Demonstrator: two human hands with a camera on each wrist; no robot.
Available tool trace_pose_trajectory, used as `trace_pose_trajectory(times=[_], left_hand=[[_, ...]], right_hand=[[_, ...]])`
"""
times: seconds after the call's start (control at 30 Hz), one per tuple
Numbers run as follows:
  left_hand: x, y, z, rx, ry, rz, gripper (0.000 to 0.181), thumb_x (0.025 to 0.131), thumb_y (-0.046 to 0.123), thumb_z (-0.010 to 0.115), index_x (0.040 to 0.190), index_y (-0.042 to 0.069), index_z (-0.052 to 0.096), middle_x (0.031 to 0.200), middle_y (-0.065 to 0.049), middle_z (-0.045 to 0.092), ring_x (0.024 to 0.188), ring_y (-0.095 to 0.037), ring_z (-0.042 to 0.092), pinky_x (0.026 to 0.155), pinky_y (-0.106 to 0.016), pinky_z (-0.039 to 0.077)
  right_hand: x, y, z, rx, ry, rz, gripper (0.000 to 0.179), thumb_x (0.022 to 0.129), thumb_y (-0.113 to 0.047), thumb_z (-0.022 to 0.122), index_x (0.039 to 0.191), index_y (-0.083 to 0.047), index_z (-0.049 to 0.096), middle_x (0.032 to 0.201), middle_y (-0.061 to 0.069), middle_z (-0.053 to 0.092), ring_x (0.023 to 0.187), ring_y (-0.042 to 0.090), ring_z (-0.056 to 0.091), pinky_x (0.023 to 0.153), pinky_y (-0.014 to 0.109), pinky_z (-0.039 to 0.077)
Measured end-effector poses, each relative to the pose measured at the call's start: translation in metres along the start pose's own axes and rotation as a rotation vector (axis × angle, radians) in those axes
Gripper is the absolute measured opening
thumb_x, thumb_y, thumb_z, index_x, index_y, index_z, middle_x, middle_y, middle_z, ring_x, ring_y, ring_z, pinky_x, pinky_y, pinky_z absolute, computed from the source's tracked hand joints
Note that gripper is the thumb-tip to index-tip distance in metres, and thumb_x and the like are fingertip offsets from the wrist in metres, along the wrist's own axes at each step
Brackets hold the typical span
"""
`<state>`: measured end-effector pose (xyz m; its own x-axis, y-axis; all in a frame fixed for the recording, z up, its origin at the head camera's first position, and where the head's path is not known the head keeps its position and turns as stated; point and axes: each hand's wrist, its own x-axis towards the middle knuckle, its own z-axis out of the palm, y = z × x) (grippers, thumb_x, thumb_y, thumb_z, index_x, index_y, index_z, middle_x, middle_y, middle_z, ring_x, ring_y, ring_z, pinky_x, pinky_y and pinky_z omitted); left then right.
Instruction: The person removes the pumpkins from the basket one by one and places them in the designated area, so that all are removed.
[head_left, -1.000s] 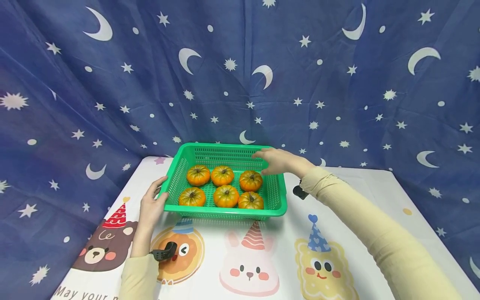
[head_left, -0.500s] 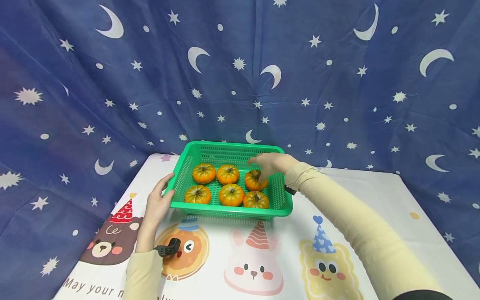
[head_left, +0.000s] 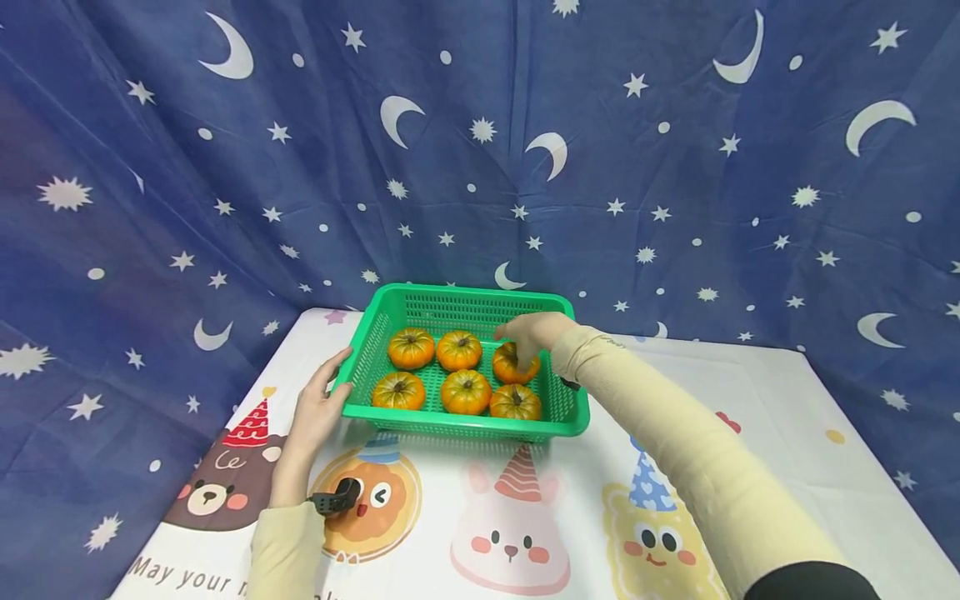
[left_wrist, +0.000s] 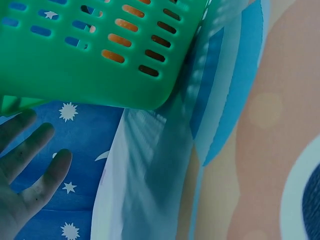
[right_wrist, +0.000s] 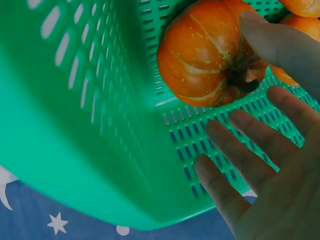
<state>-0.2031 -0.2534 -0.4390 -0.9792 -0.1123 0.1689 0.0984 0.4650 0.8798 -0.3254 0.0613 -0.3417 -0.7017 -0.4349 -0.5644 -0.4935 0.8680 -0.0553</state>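
The rear right pumpkin [head_left: 504,367] is sitting inside the green basket [head_left: 465,424], toward its right end. The right hand [right_wrist: 282,192] is hanging over it — fingers straight and spread, thumb overlapping the pumpkin's side; whether it is touching, I cannot tell. If the fingers are closing unevenly, the smooth, rounded skin could be slipping loose and bumping the front right pumpkin [head_left: 516,403], which is lying just beside it. The left hand [head_left: 315,412] is resting at the basket's left rim, fingers extended rather than curled — a light steadying, I judge, so a knock on the right wall could be shifting the basket across the tablecloth [head_left: 435,500]. Six pumpkins are forming two rows of three; one basket is holding them all. Two hands are attending, and four printed figures [head_left: 510,546] are showing below.
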Motion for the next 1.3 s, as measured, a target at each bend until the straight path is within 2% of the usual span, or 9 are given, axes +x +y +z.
trace_pose_trajectory(times=[0.23, 0.57, 0.9, 1.3], left_hand=[[0.0, 0.0, -0.001, -0.018, -0.005, -0.006, 0.054, 0.094, 0.007, 0.047, 0.147, 0.013, 0.04, 0.151, -0.017, 0.038, 0.137, -0.036, 0.037, 0.104, -0.054, 0.038], [-0.001, -0.005, 0.002, 0.012, 0.009, -0.001, 0.054, 0.093, 0.008, 0.047, 0.147, 0.015, 0.041, 0.149, -0.016, 0.041, 0.133, -0.034, 0.041, 0.099, -0.054, 0.041], [0.0, -0.004, 0.001, 0.023, 0.004, -0.002, 0.054, 0.093, 0.009, 0.047, 0.147, 0.016, 0.041, 0.15, -0.015, 0.039, 0.135, -0.036, 0.039, 0.102, -0.057, 0.039], [0.001, -0.005, 0.0, 0.03, 0.004, -0.009, 0.054, 0.094, 0.011, 0.047, 0.147, 0.019, 0.04, 0.151, -0.014, 0.038, 0.135, -0.036, 0.039, 0.104, -0.058, 0.037]], right_hand=[[0.012, -0.004, 0.005, -0.013, -0.02, 0.002, 0.076, 0.082, -0.015, 0.071, 0.149, -0.024, 0.035, 0.149, 0.003, 0.043, 0.131, 0.021, 0.043, 0.106, 0.041, 0.041], [0.017, -0.001, 0.015, 0.015, -0.025, 0.018, 0.075, 0.08, -0.017, 0.072, 0.147, -0.023, 0.038, 0.146, 0.003, 0.046, 0.125, 0.021, 0.044, 0.102, 0.04, 0.043], [0.019, 0.0, 0.02, -0.008, 0.004, 0.002, 0.063, 0.081, -0.02, 0.072, 0.138, -0.023, 0.044, 0.128, 0.003, 0.054, 0.109, 0.02, 0.047, 0.093, 0.037, 0.046], [0.019, 0.002, 0.02, -0.069, 0.04, -0.058, 0.048, 0.079, -0.018, 0.071, 0.122, -0.021, 0.051, 0.104, 0.0, 0.055, 0.095, 0.017, 0.048, 0.079, 0.03, 0.045]])
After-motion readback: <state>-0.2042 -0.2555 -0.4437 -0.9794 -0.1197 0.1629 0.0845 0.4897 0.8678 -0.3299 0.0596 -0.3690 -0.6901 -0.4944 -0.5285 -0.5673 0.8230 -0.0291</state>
